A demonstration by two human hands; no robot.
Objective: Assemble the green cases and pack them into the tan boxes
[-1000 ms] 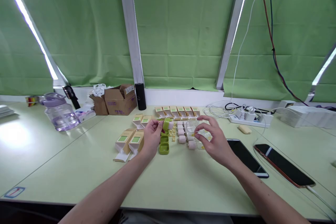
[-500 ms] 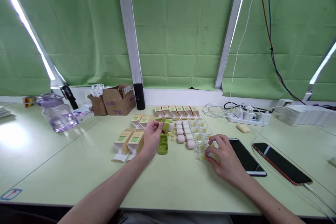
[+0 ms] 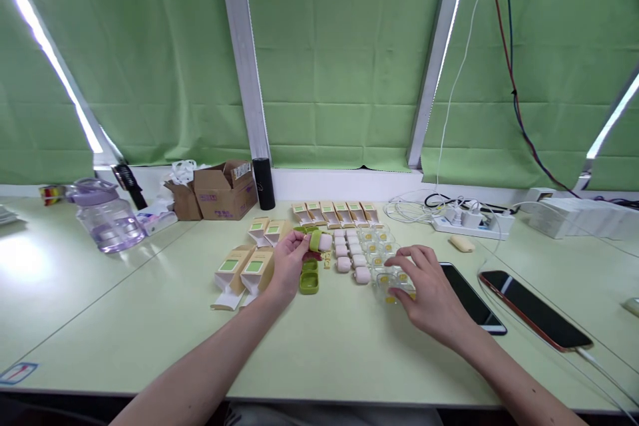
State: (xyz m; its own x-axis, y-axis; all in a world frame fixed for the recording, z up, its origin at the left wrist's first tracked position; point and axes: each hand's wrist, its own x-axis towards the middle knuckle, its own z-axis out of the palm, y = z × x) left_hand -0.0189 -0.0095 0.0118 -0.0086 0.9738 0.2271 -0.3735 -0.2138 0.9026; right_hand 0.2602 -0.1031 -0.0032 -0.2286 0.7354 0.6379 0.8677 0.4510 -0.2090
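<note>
My left hand (image 3: 290, 263) pinches a small green-and-pink case (image 3: 315, 240) between thumb and fingers, its pink end pointing right. Beneath it sit green square cups (image 3: 309, 283) and a short column of small yellow pieces (image 3: 327, 259). Rows of pink blocks (image 3: 343, 265) lie between my two hands. My right hand (image 3: 426, 293) is over the near end of the clear cases with yellow marks (image 3: 383, 279). Its thumb and index finger are spread apart around them; whether they touch a case is hard to see.
Cream cartons with green labels (image 3: 228, 273) stand left of the cups; more cartons (image 3: 329, 213) line the back. A tablet (image 3: 472, 299) and a phone (image 3: 536, 309) lie at right. Behind are a power strip (image 3: 472, 223), a cardboard box (image 3: 219, 196), a black tumbler (image 3: 263, 183) and a water jug (image 3: 107, 216).
My right thumb and index finger have spread from a near pinch over the clear cases. The green-and-pink case in my left hand has turned slightly and sits more level.
</note>
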